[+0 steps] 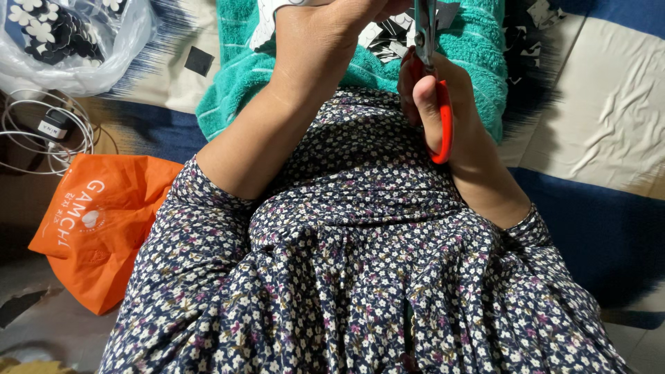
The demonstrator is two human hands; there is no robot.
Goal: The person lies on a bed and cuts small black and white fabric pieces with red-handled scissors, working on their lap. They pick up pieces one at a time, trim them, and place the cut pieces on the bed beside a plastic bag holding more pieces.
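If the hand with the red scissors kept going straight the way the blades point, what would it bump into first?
The right hand holds the red scissors with blades aimed up and away, towards the black and white paper pieces lying on the teal towel. It would probably meet those first, though the blade tips leave the picture and depth is unclear.

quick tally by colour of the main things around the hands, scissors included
Orange or red: 2, the scissors in the right hand and the orange bag
Teal: 1, the towel
Clear: 1, the plastic bag
White: 1, the cable coil
Black and white: 1, the paper at the left hand
Total: 6
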